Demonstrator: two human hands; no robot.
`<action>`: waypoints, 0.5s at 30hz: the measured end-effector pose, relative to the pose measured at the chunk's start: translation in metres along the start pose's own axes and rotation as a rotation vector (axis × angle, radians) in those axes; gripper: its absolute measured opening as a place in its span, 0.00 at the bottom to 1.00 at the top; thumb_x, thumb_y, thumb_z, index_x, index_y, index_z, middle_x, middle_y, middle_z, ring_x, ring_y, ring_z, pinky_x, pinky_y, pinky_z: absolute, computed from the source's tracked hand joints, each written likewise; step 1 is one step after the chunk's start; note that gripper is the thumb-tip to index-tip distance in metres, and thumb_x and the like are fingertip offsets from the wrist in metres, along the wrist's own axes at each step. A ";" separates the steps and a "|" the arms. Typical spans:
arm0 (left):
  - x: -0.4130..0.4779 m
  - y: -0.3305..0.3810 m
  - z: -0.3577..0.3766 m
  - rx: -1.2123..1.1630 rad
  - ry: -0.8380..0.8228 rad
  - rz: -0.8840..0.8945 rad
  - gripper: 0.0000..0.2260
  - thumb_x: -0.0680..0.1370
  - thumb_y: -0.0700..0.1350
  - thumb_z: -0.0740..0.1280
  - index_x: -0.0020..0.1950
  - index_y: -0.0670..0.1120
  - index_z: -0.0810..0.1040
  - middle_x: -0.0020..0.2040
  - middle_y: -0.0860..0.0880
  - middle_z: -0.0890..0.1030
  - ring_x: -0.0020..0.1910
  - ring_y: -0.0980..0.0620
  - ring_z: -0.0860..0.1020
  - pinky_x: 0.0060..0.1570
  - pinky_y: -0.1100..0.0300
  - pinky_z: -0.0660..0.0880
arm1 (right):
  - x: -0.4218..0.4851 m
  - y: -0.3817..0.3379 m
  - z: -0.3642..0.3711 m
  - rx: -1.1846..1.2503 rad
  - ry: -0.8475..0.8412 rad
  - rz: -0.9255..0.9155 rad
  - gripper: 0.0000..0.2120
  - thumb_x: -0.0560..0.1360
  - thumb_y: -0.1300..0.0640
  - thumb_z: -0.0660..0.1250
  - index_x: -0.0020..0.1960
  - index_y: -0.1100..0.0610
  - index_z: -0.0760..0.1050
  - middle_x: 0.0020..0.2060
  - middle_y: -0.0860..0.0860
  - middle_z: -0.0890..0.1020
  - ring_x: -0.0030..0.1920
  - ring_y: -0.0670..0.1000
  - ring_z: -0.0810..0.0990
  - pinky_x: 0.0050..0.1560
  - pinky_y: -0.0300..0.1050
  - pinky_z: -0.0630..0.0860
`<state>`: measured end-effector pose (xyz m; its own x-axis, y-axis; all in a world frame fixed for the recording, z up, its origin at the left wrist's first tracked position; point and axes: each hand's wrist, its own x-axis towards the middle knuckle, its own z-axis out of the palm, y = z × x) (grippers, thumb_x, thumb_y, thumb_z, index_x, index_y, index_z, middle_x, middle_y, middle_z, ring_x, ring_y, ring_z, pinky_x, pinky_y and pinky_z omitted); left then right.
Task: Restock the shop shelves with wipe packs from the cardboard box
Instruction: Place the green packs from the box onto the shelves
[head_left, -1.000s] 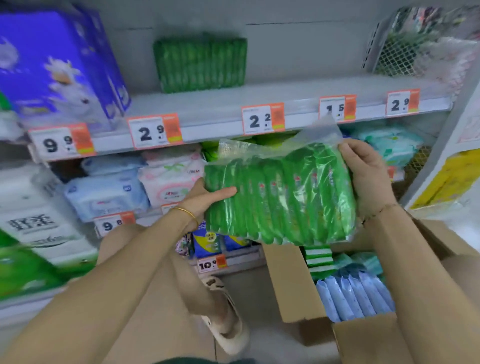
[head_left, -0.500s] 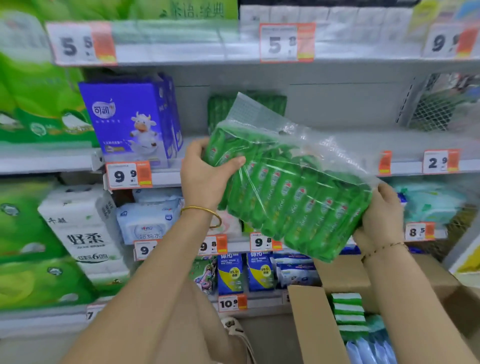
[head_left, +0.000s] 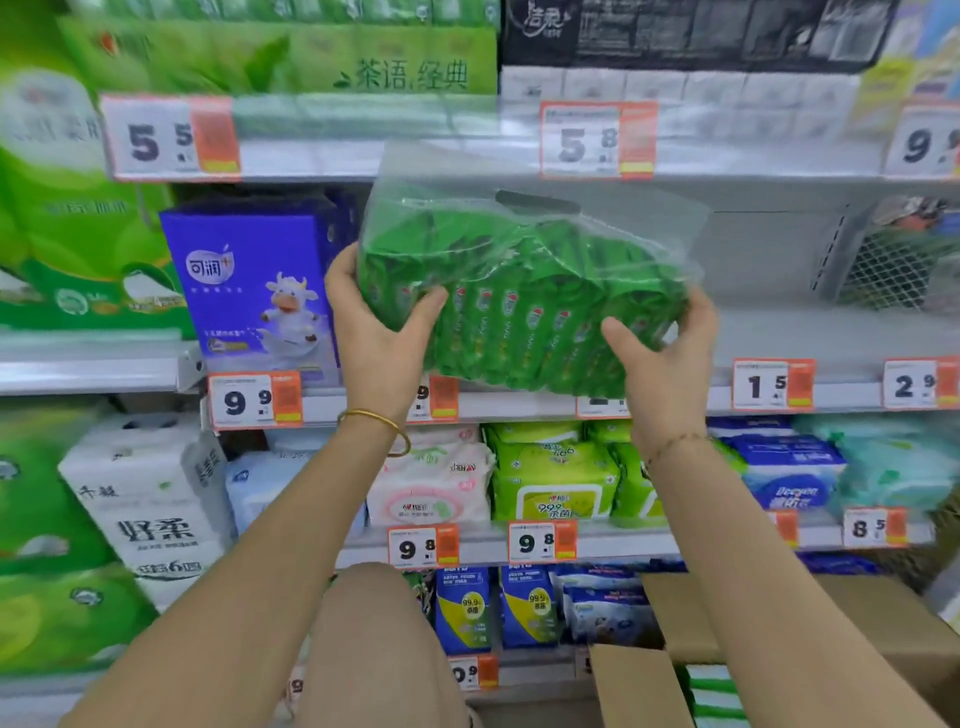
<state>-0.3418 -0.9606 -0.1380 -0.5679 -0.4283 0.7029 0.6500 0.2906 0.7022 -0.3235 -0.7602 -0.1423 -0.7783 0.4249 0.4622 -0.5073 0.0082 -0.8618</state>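
Note:
A clear plastic bundle of several green wipe packs (head_left: 524, 306) is held up in front of the middle shelf (head_left: 779, 338). My left hand (head_left: 374, 338) grips its left end, thumb across the front. Its right end sits in my right hand (head_left: 665, 358), fingers curled behind and thumb in front. The bundle hovers just above the shelf's front edge. The open cardboard box (head_left: 675, 623) stands on the floor at lower right, with green-striped packs (head_left: 714, 691) showing inside.
A purple box with a cow (head_left: 254, 286) stands on the shelf just left of the bundle. A wire mesh divider (head_left: 893, 260) is at the right. Price tags line the shelf edges. Wipe packs fill the shelf below. My knee (head_left: 374, 639) is bent low.
Both hands raised the bundle from box height up to the middle shelf and levelled it. The view tilted upward, so the box has slipped to the bottom corner.

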 end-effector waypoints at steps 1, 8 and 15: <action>0.005 -0.009 0.001 0.039 -0.022 -0.002 0.31 0.70 0.45 0.72 0.68 0.43 0.61 0.63 0.48 0.70 0.62 0.53 0.71 0.66 0.59 0.69 | 0.008 0.003 0.006 -0.036 0.004 -0.014 0.32 0.71 0.63 0.71 0.71 0.53 0.61 0.67 0.48 0.69 0.68 0.46 0.67 0.71 0.44 0.64; 0.045 -0.057 0.009 0.305 -0.264 -0.032 0.39 0.72 0.53 0.66 0.74 0.38 0.50 0.72 0.41 0.61 0.71 0.48 0.60 0.73 0.53 0.58 | 0.067 0.041 0.044 -0.205 -0.007 -0.046 0.31 0.73 0.62 0.70 0.72 0.59 0.60 0.68 0.53 0.70 0.68 0.49 0.68 0.71 0.43 0.63; 0.090 -0.081 0.026 0.704 -0.490 -0.490 0.36 0.78 0.45 0.65 0.75 0.34 0.45 0.74 0.35 0.58 0.73 0.39 0.61 0.71 0.52 0.59 | 0.117 0.071 0.078 -0.482 -0.228 0.095 0.32 0.74 0.63 0.69 0.72 0.59 0.56 0.70 0.56 0.66 0.69 0.57 0.67 0.67 0.50 0.66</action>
<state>-0.4586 -1.0004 -0.1287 -0.9436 -0.2817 0.1741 -0.0715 0.6868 0.7233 -0.4792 -0.7801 -0.1333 -0.9003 0.2371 0.3651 -0.2455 0.4161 -0.8756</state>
